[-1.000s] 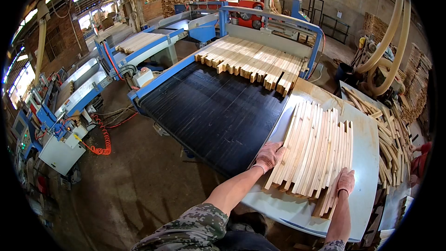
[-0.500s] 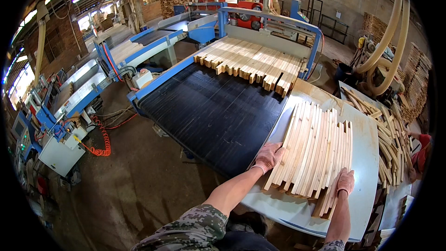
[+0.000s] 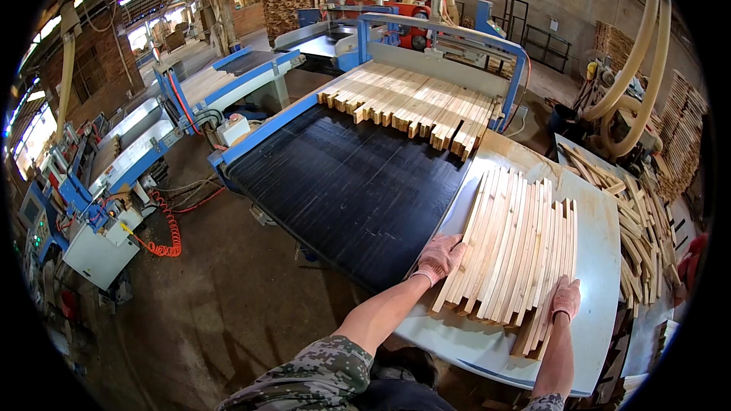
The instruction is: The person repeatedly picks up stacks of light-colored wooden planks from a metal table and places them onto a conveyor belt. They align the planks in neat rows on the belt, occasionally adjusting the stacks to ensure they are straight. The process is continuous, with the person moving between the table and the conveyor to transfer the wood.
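Note:
A row of pale wooden strips (image 3: 506,247) lies side by side on a light grey metal side table (image 3: 598,289), their near ends uneven. My left hand (image 3: 440,257), in a pink knit glove, grips the row's left edge close to its near end. On the opposite edge my right hand (image 3: 566,297), gloved alike, holds the outer strips, some of which stick out nearer to me. The row sits between both hands; my thumbs and the undersides of my fingers are partly hidden.
Left of the table runs a black conveyor belt (image 3: 350,190), with more wooden strips (image 3: 415,103) across its far end before a blue frame (image 3: 449,27). Loose strips (image 3: 640,243) are heaped at right, near a person's red sleeve (image 3: 691,259). A control cabinet (image 3: 103,247) stands left.
My hands and the strips between them look unmoved. Behind the conveyor, blue and red machine parts have shifted. The person at the right edge has moved slightly.

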A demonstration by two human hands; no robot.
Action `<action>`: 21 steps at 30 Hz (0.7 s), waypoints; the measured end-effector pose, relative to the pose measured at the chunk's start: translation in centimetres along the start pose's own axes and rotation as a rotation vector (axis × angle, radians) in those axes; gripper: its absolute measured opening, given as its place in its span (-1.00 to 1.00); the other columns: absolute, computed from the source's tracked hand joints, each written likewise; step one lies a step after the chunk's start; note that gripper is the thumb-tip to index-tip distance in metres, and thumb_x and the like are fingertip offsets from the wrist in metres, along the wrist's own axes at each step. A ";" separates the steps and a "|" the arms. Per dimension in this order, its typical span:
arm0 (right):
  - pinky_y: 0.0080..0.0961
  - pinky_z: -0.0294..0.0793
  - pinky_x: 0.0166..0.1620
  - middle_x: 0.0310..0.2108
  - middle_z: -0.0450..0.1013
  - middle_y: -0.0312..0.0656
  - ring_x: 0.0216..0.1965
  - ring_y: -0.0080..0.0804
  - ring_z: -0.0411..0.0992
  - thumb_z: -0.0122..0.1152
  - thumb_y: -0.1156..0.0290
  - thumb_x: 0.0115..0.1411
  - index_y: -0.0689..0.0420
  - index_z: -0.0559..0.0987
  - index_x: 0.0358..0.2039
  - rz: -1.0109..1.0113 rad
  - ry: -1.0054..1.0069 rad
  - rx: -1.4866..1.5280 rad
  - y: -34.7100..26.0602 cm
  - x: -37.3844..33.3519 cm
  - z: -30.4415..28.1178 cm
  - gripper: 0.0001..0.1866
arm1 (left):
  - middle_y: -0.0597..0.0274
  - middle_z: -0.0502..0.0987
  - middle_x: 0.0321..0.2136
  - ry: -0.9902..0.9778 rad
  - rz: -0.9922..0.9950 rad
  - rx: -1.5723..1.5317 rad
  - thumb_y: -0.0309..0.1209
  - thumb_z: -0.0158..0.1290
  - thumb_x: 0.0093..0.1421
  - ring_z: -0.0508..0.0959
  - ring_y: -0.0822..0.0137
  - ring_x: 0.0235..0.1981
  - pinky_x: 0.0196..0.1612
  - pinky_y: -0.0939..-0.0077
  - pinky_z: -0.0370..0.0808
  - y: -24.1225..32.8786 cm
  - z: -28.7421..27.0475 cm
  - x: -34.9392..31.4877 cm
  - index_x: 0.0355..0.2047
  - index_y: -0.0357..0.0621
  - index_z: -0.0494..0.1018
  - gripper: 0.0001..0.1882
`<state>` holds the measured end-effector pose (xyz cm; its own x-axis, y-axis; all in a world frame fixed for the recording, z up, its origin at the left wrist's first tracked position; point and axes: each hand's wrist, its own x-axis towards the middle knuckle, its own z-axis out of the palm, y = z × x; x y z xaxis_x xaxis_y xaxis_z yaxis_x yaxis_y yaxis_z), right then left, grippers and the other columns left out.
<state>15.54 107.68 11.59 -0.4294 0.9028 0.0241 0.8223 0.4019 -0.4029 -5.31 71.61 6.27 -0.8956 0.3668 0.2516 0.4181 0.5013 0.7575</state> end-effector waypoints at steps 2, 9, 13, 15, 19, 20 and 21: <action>-0.02 0.43 0.31 0.21 0.51 0.30 0.25 0.23 0.47 -0.05 -0.16 0.45 0.30 0.31 0.44 0.003 0.005 0.009 -0.1 -0.2 -0.1 -0.17 | -0.13 0.65 0.02 0.022 0.008 0.013 -0.03 -0.03 0.42 0.52 -0.13 0.15 0.30 0.10 0.40 -0.2 0.3 0.0 0.15 -0.16 0.60 -0.47; -0.09 0.35 0.38 0.31 0.43 0.29 0.35 0.19 0.39 -0.01 -0.17 0.45 0.33 0.33 0.44 0.043 -0.033 0.033 -1.9 -1.7 -1.7 -0.15 | -0.12 0.66 -0.04 0.015 0.011 0.004 -0.05 -0.02 0.41 0.53 -0.13 0.11 0.26 0.06 0.41 -1.3 1.0 0.4 0.11 -0.11 0.61 -0.51; -0.10 0.35 0.39 0.32 0.42 0.27 0.36 0.18 0.38 -0.01 -0.17 0.45 0.32 0.32 0.45 0.055 -0.027 0.030 -1.3 -1.2 -1.5 -0.15 | -0.12 0.67 -0.07 0.025 0.015 -0.013 -0.05 -0.01 0.41 0.54 -0.14 0.10 0.25 0.06 0.42 -1.0 1.2 0.3 0.11 -0.09 0.62 -0.52; -0.11 0.35 0.39 0.33 0.42 0.27 0.37 0.17 0.38 -0.01 -0.17 0.45 0.31 0.31 0.46 0.048 -0.011 0.037 -1.1 -1.2 -1.2 -0.15 | -0.11 0.67 -0.07 0.015 0.012 -0.016 -0.05 -0.01 0.40 0.54 -0.13 0.10 0.25 0.07 0.42 -0.9 1.0 0.3 0.11 -0.09 0.62 -0.52; -0.11 0.35 0.39 0.33 0.42 0.25 0.36 0.16 0.38 -0.01 -0.17 0.45 0.30 0.30 0.47 0.044 -0.037 0.024 -1.6 -1.6 -1.5 -0.15 | -0.11 0.66 -0.06 0.014 0.016 -0.015 -0.05 -0.01 0.41 0.54 -0.12 0.10 0.25 0.08 0.43 -0.7 0.4 0.1 0.11 -0.09 0.62 -0.52; -0.11 0.35 0.39 0.33 0.42 0.25 0.36 0.17 0.38 -0.01 -0.17 0.45 0.30 0.30 0.47 0.047 -0.028 0.027 -1.4 -1.5 -1.4 -0.15 | -0.11 0.66 -0.05 0.015 0.023 -0.017 -0.05 -0.01 0.41 0.54 -0.12 0.10 0.25 0.08 0.43 -0.5 0.3 0.1 0.11 -0.09 0.62 -0.52; -0.11 0.35 0.39 0.33 0.42 0.25 0.36 0.17 0.39 -0.01 -0.17 0.45 0.30 0.30 0.47 0.050 -0.020 0.030 -1.2 -1.4 -1.3 -0.15 | -0.10 0.65 0.02 -0.026 0.000 -0.018 0.00 -0.03 0.41 0.52 -0.11 0.16 0.31 0.10 0.38 -0.2 0.2 0.2 0.15 -0.12 0.60 -0.46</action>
<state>15.69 106.16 13.26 -0.3961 0.9181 -0.0148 0.8315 0.3518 -0.4300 -5.51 71.73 6.01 -0.8912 0.3870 0.2364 0.4154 0.4873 0.7681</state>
